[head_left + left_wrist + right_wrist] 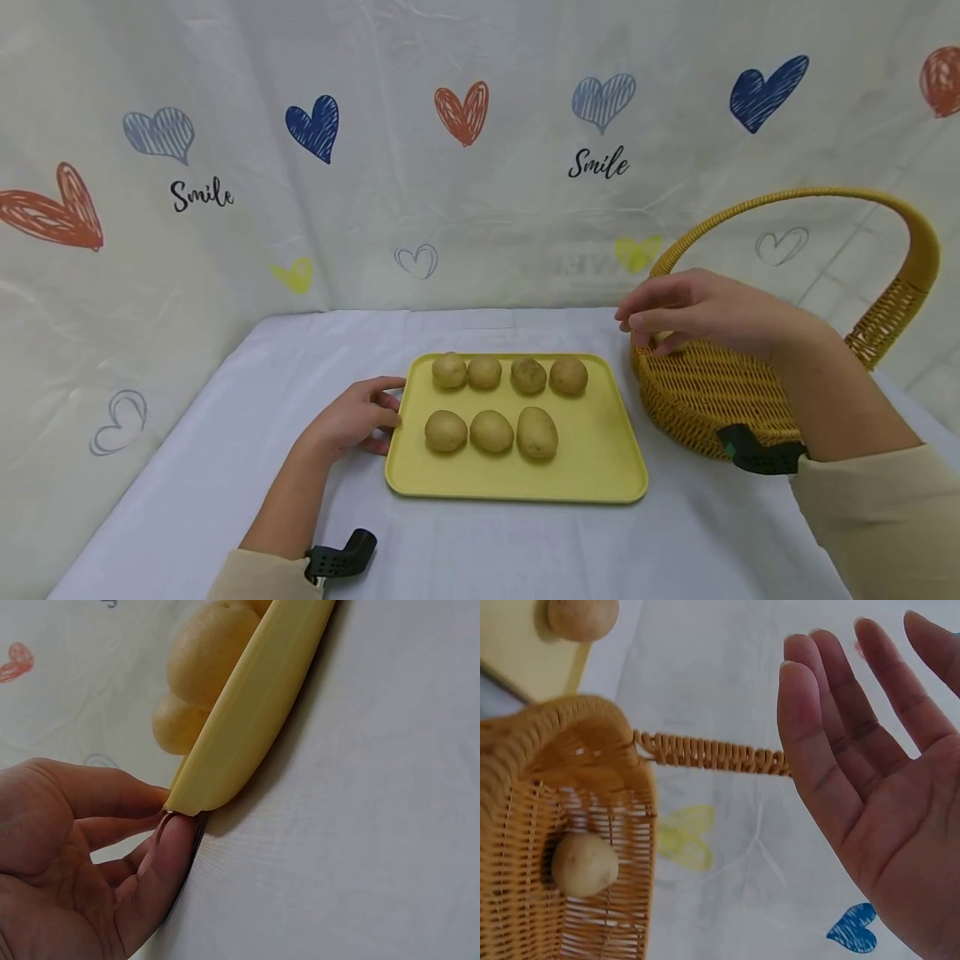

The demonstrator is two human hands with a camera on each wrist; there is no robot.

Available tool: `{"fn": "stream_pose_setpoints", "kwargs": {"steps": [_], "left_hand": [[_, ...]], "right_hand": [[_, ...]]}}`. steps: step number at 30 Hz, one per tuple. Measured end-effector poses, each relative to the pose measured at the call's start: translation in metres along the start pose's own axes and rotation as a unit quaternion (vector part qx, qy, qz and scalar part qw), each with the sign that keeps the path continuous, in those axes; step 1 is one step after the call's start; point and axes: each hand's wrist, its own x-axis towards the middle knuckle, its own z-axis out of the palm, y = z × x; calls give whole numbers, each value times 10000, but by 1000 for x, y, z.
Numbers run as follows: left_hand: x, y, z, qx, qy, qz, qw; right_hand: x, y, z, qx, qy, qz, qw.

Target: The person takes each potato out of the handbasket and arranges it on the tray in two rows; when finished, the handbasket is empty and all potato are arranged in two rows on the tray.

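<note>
Several potatoes (491, 431) lie in two rows on a yellow tray (600, 458). At the tray's left edge, my left hand (360, 417) holds the rim between thumb and fingers; the left wrist view shows the fingertips (176, 840) right at the rim. My right hand (712, 312) is raised over the left side of a wicker basket (697, 400), its fingers loosely bent and holding nothing. Inside the basket sits a potato (585, 864), mostly hidden behind the hand in the head view.
An arched handle (810, 193) rises high over the basket, which stands right of the tray. White cloth (480, 550) covers the table. Behind hangs a pale curtain (510, 208) printed with hearts and lettering.
</note>
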Motion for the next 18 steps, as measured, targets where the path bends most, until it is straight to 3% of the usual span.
{"fn": "stream_pose_setpoints", "kwargs": {"steps": [10,18], "left_hand": [[0,1,1,50,37,-72,10000],[0,0,0,37,31,-28,10000]], "right_hand": [[2,4,-18,-210,-653,431,9967],[5,10,-32,-451,-1237,974,9865]]}}
